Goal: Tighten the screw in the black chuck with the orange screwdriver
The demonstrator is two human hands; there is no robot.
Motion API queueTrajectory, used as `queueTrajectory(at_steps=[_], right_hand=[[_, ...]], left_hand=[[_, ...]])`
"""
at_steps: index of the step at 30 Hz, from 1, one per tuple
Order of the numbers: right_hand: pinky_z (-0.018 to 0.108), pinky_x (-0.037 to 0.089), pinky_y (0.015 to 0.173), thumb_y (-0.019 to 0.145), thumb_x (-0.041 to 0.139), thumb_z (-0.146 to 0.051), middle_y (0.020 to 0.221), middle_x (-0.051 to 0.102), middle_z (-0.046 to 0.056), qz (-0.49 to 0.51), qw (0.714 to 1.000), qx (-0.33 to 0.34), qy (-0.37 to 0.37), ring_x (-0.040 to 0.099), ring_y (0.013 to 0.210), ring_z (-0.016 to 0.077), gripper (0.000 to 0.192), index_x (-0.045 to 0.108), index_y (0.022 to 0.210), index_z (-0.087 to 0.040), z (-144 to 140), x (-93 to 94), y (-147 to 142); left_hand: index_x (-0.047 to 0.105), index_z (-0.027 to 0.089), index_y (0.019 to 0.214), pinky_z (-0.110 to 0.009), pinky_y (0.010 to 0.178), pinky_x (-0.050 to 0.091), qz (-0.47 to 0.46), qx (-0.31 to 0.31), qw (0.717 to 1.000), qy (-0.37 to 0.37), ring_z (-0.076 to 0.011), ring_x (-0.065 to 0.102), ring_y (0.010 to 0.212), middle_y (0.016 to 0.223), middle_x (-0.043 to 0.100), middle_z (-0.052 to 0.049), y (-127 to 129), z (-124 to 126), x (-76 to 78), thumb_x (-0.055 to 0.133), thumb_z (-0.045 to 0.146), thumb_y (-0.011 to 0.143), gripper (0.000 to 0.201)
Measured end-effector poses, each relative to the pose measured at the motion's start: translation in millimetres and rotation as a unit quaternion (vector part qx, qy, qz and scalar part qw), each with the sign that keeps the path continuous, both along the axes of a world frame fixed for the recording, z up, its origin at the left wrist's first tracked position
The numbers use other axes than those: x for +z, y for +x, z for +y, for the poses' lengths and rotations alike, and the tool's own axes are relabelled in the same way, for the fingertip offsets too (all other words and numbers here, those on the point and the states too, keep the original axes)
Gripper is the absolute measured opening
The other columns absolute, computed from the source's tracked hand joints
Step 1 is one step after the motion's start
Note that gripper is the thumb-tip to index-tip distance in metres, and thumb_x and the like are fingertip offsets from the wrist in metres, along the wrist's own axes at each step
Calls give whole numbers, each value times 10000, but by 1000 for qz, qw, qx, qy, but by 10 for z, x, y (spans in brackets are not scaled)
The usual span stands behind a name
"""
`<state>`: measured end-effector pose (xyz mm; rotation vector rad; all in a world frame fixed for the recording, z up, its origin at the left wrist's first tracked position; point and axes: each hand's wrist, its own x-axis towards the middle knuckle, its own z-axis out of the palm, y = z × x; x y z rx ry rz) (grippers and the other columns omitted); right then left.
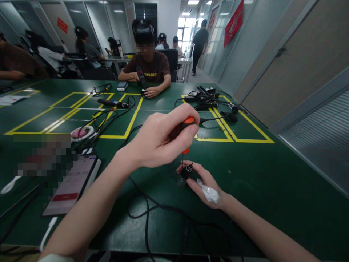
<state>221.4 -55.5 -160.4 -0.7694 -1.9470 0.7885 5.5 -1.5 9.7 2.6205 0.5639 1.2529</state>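
Note:
My left hand (163, 134) is closed around the orange-and-black handle of a screwdriver (186, 150), its thin shaft pointing down. Below it, my right hand (205, 182) pinches a small black round part (186, 172) with a metal ring and a short stub on top, close to the green table. The shaft reaches down to the left side of this part; whether its tip touches a screw cannot be made out. A crumpled white piece (210, 193), like tissue or tape, lies against my right palm near the wrist.
Black cables (147, 203) run across the green table (261, 174) below my hands. At left are a phone (73, 185) and a white tape roll (82, 133). A heap of black cabled devices (204, 97) lies at back right. Opposite sits a person (148, 67) holding a black device.

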Motion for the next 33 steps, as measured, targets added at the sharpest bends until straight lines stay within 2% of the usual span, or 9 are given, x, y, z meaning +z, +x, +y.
queueTrajectory(at_steps=[3, 7, 11, 13, 16, 19, 22, 26, 33], right_hand=[[427, 614, 1004, 1067, 580, -286, 1225, 795, 141, -4, 1000, -2, -6, 776, 1113, 270, 401, 556, 1463, -228, -1, -3, -2], [437, 614, 1016, 1066, 576, -298, 1233, 792, 151, -9, 1000, -6, -12, 772, 1117, 273, 400, 568, 1456, -209, -3, -7, 3], [430, 617, 1012, 1069, 572, -299, 1233, 793, 145, -8, 1000, -1, -9, 773, 1119, 269, 408, 560, 1469, -220, 0, -17, 9], [428, 615, 1016, 1069, 577, -308, 1234, 795, 140, -6, 1000, -1, -15, 775, 1120, 271, 403, 567, 1464, -228, 2, -16, 8], [430, 617, 1010, 1072, 582, -336, 1224, 799, 132, -1, 1000, -1, -24, 779, 1105, 274, 389, 581, 1450, -243, 4, -8, 5], [435, 619, 1000, 1079, 576, -355, 1222, 798, 135, -1, 1000, 0, -25, 780, 1099, 276, 385, 577, 1448, -247, 4, 0, 3], [443, 617, 1004, 1087, 560, -367, 1220, 798, 148, -6, 1000, 1, -19, 780, 1105, 280, 389, 564, 1452, -232, 5, 1, 6], [443, 623, 997, 1085, 561, -344, 1237, 794, 148, -20, 1000, 2, -11, 780, 1113, 282, 387, 558, 1455, -231, 9, 12, 14], [414, 629, 969, 1060, 568, -277, 1224, 801, 128, -21, 1000, -8, 18, 786, 1092, 277, 386, 550, 1443, -242, 12, -8, 18]], left_hand=[[586, 178, 945, -218, 564, 412, -2, 18, 1000, 0, -67, 509, 572, 701, 585, 31, 2, -1, -1, 513, 307, 1025, 169], [527, 187, 816, -199, 526, 356, -10, 28, 999, 12, -45, 427, 543, 642, 461, 68, 5, -17, 7, 595, 357, 1007, 265], [482, 188, 793, -184, 506, 310, -15, 29, 999, 37, -29, 356, 510, 615, 389, 89, 29, -50, 11, 570, 244, 995, 227], [509, 184, 823, -185, 505, 315, -8, 33, 998, 52, -27, 367, 504, 622, 423, 90, 48, -65, 0, 556, 221, 992, 179], [598, 165, 970, -167, 571, 408, -1, 31, 997, 72, -29, 506, 574, 717, 592, 61, 87, -72, -37, 541, 190, 996, 67], [623, 138, 1114, -145, 702, 499, -22, 9, 997, 71, -31, 645, 742, 909, 724, 5, 140, -47, -94, 506, 114, 1011, 158], [606, 127, 1126, -122, 700, 501, -52, 0, 995, 85, -8, 633, 727, 1032, 749, -12, 190, -13, -154, 556, 105, 1008, 130], [576, 142, 1081, -127, 708, 520, -66, 8, 990, 122, -16, 650, 746, 1044, 744, -8, 237, -10, -208, 598, 134, 1005, 80], [532, 170, 1178, -143, 648, 527, -120, 24, 983, 134, -38, 716, 759, 1061, 747, -2, 352, -42, -357, 605, 135, 998, 197]])
